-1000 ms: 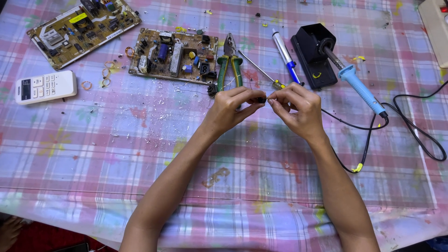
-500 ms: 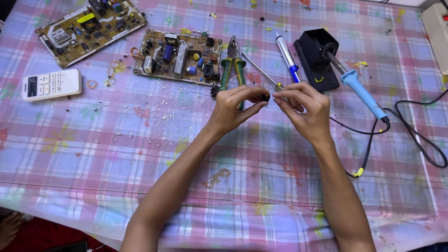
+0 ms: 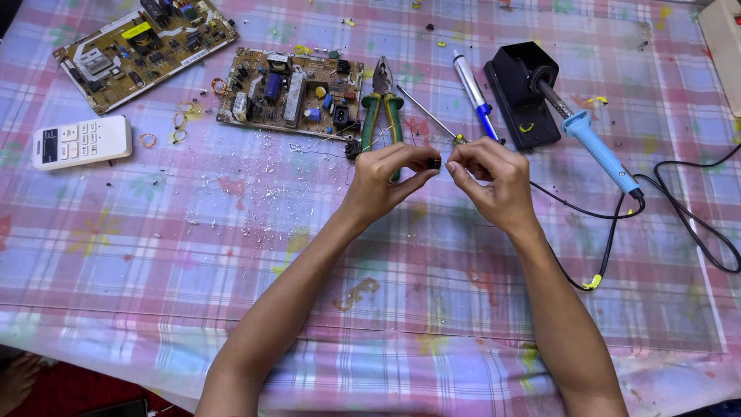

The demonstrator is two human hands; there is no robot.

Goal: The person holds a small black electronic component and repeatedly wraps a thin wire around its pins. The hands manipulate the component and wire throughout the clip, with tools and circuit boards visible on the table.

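Observation:
My left hand (image 3: 386, 179) and my right hand (image 3: 491, 179) meet above the middle of the table, fingertips pinched together on a small dark electronic component (image 3: 434, 163). Thin leads of it are hardly visible between the fingers. Green-handled pliers (image 3: 383, 108) lie just behind my left hand. A thin screwdriver (image 3: 429, 116) lies behind my hands, its handle end hidden by my right hand. A brown circuit board (image 3: 292, 91) lies to the left of the pliers.
A second circuit board (image 3: 143, 46) and a white remote control (image 3: 81, 142) lie at the far left. A desoldering pump (image 3: 475, 93), a black stand (image 3: 523, 91) holding a blue soldering iron (image 3: 598, 150), and its black cable (image 3: 679, 224) occupy the right. Wire scraps litter the checked tablecloth (image 3: 193, 255).
Both hands stay pinched together on the small component, with only slight finger movement. The camera has shifted a little, so the scene sits slightly lower in view.

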